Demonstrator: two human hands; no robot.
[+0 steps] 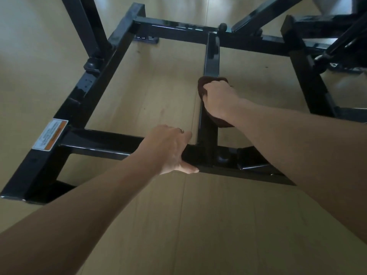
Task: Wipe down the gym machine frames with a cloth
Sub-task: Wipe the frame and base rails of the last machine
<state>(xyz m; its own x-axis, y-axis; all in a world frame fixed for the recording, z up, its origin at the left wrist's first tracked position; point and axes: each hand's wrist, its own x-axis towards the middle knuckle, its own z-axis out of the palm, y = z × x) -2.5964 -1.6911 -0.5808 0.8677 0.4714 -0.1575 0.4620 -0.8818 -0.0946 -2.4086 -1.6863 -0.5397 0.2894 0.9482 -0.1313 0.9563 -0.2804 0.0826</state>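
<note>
Our right hand (215, 98) has its grip closed over the dark brown cloth (204, 84), bunched against the top of the centre rail (212, 60) of the black gym machine frame (95, 80). Cloth shows beyond the fingers and again under the wrist, so the wad wraps some way round the rail; whether it reaches the underside we cannot tell.

Just nearer us than that grip, the left hand (170, 149) clasps the near crossbar (99, 141), fingers over the top and thumb on the front face, close beside the joint where the centre rail meets it. It holds no cloth and seems to be bracing us.

To do this stroke well, we judge that we should keep the cloth pressed flat and run it along the rail's length, away from the joint toward the far crossbar (178, 26), then turn the wrist so the side faces get wiped too. The glossy paint will show streaks, so overlapping passes suit it better than dabs. Corners at the joint and the bolt recess to the right of the left hand likely gather dust and want a folded edge pushed in.

Further left of both grips, the side rail carries a warning label (50, 134); we should go gently over its edges. Wooden floor (158, 86) lies beneath.
</note>
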